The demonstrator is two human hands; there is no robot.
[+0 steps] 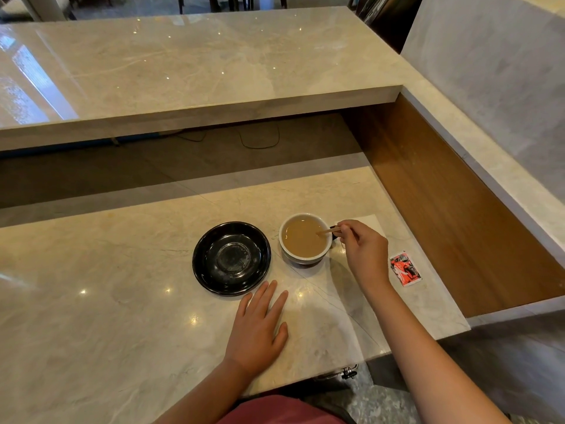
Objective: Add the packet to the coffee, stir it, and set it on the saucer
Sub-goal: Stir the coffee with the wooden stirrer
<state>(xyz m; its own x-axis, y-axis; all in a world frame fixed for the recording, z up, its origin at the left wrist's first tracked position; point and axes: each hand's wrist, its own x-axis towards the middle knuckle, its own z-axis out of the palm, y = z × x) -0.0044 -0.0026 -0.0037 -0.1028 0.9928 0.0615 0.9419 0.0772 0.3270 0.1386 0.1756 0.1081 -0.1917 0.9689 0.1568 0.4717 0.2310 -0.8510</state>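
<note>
My right hand [363, 255] pinches the wooden stirrer [328, 231] in the coffee cup [305, 240]; left hand [256, 328] flat and spread near the black saucer [231, 259]; red packet [405, 268] lies right.

My right hand [365, 255] pinched the stirrer [328, 231], whose far end sat in the cup [305, 240] just left of the grip. Farther left lay the saucer [231, 258]; the packet [405, 268] lay right; my left hand [260, 328] rested flat nearer me.

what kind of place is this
Probably a cafe or bar counter: a raised polished marble ledge over a lower marble worktop, with a white cup of milky coffee beside a black saucer.
</note>
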